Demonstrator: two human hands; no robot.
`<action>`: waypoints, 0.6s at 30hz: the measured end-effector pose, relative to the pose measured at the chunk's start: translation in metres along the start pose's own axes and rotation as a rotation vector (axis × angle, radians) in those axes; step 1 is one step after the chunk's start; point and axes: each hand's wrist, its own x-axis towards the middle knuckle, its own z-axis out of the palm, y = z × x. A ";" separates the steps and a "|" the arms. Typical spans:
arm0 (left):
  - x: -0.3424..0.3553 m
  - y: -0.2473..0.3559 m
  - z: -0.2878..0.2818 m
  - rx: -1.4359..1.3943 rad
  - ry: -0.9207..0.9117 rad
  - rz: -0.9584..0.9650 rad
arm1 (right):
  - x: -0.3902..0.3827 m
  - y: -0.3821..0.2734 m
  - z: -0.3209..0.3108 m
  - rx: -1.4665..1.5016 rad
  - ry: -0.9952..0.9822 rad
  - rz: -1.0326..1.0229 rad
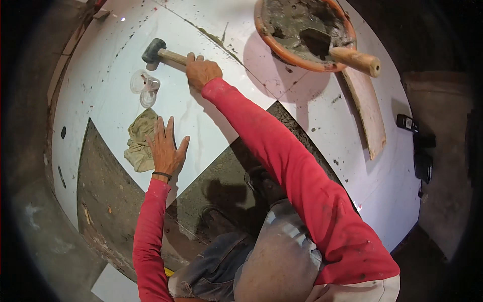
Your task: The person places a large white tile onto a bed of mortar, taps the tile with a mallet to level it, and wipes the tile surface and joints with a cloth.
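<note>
My right hand [203, 71] is closed round the wooden handle of a rubber mallet [175, 57], near the handle's end. Its black head lies to the left, low over or on the white floor tiles [211, 113]; I cannot tell if it touches them. Fingers spread, my left hand [168, 150] rests on the tile beside a crumpled, dirty beige cloth [139, 143], its fingertips at the cloth's right edge. Beyond the cloth sit small clear plastic pieces [146, 86]. Grey wet mortar [214, 189] shows below the tile's lower edge, close to my knees.
An orange-rimmed bucket [262, 31] of wet mortar stands at the far right, with a wooden-handled trowel [356, 61] in it. A curved wooden board [370, 118] lies beneath. Small black devices [406, 122] are at the right. Rough mortar [108, 186] also fills the left side.
</note>
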 end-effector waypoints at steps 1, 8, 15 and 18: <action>0.001 0.001 -0.001 -0.001 -0.015 -0.008 | -0.008 -0.002 -0.011 0.071 -0.033 0.002; 0.010 0.023 0.019 0.050 0.117 0.056 | -0.144 0.006 -0.118 0.448 0.062 -0.075; 0.052 0.048 0.063 -0.009 0.300 0.023 | -0.211 0.035 -0.121 0.297 0.088 -0.105; 0.057 0.052 0.057 -0.025 0.291 -0.048 | -0.214 0.042 -0.116 0.159 -0.075 0.115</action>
